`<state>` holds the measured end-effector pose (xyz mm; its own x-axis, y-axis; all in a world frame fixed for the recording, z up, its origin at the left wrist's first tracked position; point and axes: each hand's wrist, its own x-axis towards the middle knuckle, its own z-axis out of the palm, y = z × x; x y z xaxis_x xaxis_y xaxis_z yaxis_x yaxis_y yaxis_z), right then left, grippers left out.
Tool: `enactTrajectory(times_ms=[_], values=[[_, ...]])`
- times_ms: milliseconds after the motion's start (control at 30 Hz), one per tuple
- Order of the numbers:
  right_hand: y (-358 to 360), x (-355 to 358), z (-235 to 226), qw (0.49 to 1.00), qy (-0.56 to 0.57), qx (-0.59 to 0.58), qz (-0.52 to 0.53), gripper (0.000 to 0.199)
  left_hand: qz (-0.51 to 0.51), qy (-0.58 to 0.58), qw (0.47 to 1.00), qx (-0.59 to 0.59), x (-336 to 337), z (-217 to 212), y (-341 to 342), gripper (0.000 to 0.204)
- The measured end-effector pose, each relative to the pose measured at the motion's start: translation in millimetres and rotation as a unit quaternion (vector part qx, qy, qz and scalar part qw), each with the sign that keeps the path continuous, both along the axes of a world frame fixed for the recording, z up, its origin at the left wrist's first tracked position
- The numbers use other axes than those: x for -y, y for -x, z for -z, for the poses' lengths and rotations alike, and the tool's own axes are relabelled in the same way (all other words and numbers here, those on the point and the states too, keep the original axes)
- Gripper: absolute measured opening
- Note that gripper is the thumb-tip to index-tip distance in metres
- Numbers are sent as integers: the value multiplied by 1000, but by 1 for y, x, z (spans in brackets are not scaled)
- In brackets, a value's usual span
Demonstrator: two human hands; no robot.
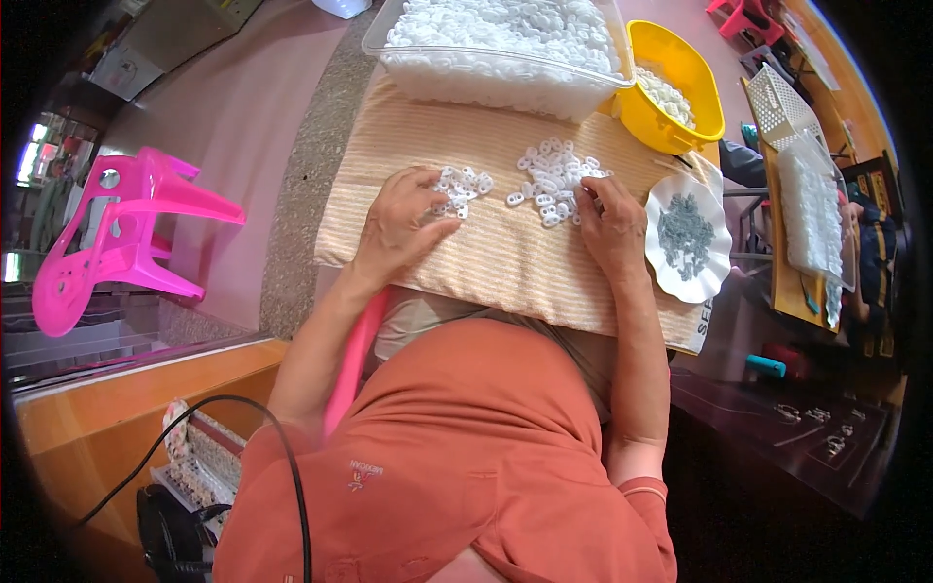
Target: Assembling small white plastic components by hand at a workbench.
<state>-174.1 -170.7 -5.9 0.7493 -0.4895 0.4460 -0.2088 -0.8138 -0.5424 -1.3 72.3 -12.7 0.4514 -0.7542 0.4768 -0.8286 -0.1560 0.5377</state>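
My left hand (397, 222) rests on the striped cloth (486, 262), thumb and fingers apart, curved around the left side of a small pile of white plastic pieces (461, 191). These pieces are small and oval, with holes. To the right lies a larger loose pile of the same white pieces (552, 183). At its right edge is my right hand (614, 228), its fingers bent and thumb drawn in near the fingertips. Whatever they pinch is too small to make out. Beside that hand sits a white wavy-rimmed plate (707, 282) holding small dark grey bits (685, 236).
A clear plastic bin (486, 85) full of white pieces stands at the cloth's far edge. Right of it is a yellow basket (702, 92) with off-white pieces. A pink plastic stool (136, 219) lies at left. Another person sits far right behind a bin of white pieces (812, 209).
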Motion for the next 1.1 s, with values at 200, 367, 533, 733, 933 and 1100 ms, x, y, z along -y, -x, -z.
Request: enactTrajectory(times_ms=[200,367,533,733,933,1100], values=[[1,4,4,1000,18,8,-13,8,15,6,1000,18,3,0,3,18],[1,6,7,1000,22,13,-17,9,7,12,1000,14,1,-1,6,18],[1,4,6,999,21,14,-20,8,-47,18,999,8,-2,-4,9,22],[1,8,10,998,58,29,-19,12,-51,-5,998,33,-7,-5,6,20],[1,7,10,998,55,30,-20,11,-46,-26,999,4,-9,-5,7,14],[1,6,10,1000,20,13,-17,8,-44,-29,997,56,-11,-4,8,11]])
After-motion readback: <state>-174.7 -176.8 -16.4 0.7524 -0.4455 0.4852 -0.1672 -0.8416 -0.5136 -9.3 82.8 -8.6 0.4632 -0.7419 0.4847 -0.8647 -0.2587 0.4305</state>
